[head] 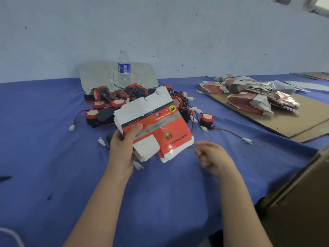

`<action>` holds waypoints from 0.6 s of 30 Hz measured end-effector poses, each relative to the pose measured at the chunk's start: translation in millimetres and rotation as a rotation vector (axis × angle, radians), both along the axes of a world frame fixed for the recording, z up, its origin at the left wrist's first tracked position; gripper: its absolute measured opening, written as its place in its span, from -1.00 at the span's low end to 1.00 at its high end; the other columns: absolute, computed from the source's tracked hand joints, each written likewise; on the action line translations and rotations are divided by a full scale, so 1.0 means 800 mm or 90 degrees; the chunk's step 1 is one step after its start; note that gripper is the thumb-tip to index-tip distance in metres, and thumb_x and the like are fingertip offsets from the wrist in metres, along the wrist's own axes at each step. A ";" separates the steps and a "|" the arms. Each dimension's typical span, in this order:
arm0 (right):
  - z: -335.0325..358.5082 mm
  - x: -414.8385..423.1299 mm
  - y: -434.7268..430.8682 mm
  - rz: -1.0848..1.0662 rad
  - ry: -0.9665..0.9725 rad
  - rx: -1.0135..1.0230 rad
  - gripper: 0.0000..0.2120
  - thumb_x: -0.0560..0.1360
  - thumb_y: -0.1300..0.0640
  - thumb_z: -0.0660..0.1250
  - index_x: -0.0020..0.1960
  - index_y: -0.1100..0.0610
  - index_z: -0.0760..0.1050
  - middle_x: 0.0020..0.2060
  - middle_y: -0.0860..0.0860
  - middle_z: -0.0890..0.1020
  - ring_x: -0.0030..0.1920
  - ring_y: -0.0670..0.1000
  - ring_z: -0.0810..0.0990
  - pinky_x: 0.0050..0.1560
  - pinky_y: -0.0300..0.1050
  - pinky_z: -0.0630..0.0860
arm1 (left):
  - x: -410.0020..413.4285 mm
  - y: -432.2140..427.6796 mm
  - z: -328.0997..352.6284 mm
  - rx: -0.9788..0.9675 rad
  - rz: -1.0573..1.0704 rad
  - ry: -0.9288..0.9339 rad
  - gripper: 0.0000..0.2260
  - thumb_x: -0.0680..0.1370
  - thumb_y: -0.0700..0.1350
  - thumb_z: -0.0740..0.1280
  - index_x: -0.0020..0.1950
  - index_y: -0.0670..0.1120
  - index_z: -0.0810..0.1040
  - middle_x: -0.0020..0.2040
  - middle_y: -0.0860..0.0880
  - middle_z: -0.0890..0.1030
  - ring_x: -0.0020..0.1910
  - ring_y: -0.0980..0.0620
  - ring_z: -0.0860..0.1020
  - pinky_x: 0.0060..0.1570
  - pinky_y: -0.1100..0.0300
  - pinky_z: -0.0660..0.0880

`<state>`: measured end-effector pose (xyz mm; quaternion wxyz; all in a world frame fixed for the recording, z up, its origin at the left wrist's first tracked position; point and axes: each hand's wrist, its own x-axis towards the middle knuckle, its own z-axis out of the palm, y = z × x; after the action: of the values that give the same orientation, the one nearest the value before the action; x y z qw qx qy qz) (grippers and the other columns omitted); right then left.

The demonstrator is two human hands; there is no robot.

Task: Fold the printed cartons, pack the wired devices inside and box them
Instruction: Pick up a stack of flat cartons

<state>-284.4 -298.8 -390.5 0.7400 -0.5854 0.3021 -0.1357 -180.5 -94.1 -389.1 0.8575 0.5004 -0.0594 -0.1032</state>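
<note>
- Left hand [122,150] grips flat red-and-white printed card cartons [156,125], unfolded.
- Right hand [211,157] blurred, grip unclear.
- Black-and-red wired devices [105,102] heaped at twelve o'clock, unpacked.

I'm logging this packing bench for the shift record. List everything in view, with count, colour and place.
held cartons: small flat stack, red, white and grey, in the left hand above the cloth
wired devices: a pile, count unclear, black and red, behind the held cartons
lone device: one, black and red, right of the pile
water bottle: one, clear with blue label, upright near the wall
clear sheet: one, leaning on the wall behind the bottle
spare cartons: several flat stacks, red and white, on the cardboard sheet
cardboard sheet: one, brown, far right
cloth: one, blue, covering the table
brown box: one, lower right
left hand: grips the held cartons
right hand: blurred, fingers curled; hold unclear
</note>
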 end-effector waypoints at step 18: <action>-0.005 0.022 0.022 -0.140 -0.056 -0.307 -0.72 0.61 0.09 0.23 -0.26 0.14 0.46 -0.44 -0.09 0.39 -0.53 -0.23 0.34 -0.49 -0.46 0.26 | 0.012 -0.015 -0.013 0.107 0.052 0.020 -0.56 0.40 -0.01 0.51 0.23 0.00 0.48 0.06 0.02 0.66 0.02 0.03 0.65 -0.04 0.04 0.60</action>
<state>-266.7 -281.1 -394.3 0.5723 -0.7021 0.2902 -0.3088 -170.5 -106.2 -399.2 0.8167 0.5711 -0.0167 -0.0806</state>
